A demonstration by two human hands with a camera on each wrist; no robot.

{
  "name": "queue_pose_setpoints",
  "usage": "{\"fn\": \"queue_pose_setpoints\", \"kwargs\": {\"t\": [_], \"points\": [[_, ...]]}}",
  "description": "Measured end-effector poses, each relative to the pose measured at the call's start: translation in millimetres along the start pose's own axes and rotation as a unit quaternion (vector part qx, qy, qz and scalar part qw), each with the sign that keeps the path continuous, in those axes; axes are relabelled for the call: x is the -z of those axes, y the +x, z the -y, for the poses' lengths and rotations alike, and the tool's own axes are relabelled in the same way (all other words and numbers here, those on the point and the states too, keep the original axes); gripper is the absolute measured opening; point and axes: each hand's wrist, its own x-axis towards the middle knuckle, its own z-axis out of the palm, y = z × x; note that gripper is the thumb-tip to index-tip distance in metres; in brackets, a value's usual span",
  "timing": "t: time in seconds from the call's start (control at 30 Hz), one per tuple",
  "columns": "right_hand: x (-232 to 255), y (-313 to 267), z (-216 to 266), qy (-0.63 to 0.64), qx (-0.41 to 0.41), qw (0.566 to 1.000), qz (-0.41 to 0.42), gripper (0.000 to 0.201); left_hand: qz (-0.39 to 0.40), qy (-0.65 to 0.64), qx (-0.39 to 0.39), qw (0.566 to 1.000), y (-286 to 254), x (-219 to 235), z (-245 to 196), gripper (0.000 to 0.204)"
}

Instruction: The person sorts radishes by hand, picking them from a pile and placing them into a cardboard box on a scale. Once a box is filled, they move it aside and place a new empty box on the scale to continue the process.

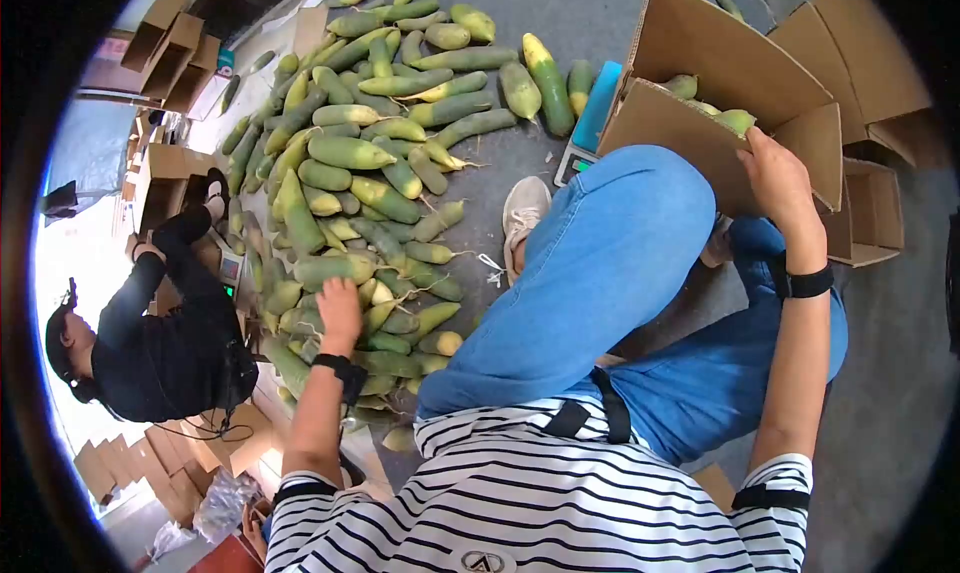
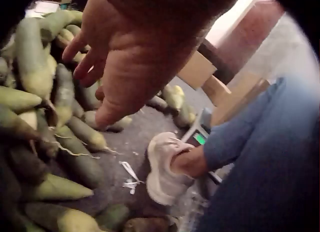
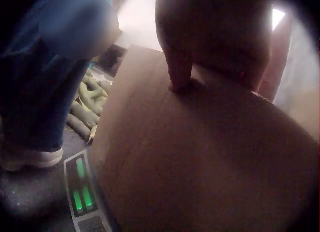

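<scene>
My left hand [image 1: 340, 313] is over a big heap of green radishes [image 1: 345, 153], its fingertips right at one lying radish [image 1: 330, 270]. In the left wrist view the fingers [image 2: 92, 66] spread loosely downward and no radish shows in them. At the other side, my right hand [image 1: 780, 178] grips the near wall of an open cardboard box [image 1: 670, 138]. Its thumb [image 3: 179, 74] presses the outer face in the right wrist view, with the other fingers over the edge. Several radishes [image 1: 735, 121] lie inside that box, partly hidden by its wall.
A scale with a lit green display [image 3: 82, 187] stands under the box. More cardboard boxes [image 1: 875, 213] stand at the right. My shoe [image 1: 525, 218] is between the heap and the scale. Another person [image 1: 160, 323] in black sits beyond the heap's left side.
</scene>
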Motion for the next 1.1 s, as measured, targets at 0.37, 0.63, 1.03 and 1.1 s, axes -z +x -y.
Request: {"fn": "queue_pose_setpoints", "kwargs": {"t": [0.37, 0.63, 1.03, 1.1], "points": [[-8.8, 2.2, -5.3, -0.011, -0.006, 1.0, -0.028, 0.018, 0.054, 0.063, -0.061, 0.995, 60.3, -56.1, 43.1, 0.037], [0.1, 1.1, -1.5, 0.046, -0.009, 0.998, -0.051, 0.018, 0.197, 0.017, -0.004, 0.98, 75.9, -18.6, 21.6, 0.066], [-12.6, -3.8, -0.9, 0.025, -0.007, 0.997, -0.072, 0.017, -0.212, -0.573, -0.137, 0.779, 123.0, 269.9, -90.8, 0.054], [-12.9, -3.6, -1.3, 0.022, -0.005, 0.997, -0.077, 0.016, -0.338, -0.585, -0.18, 0.715, 135.5, 341.3, -115.5, 0.053]]}}
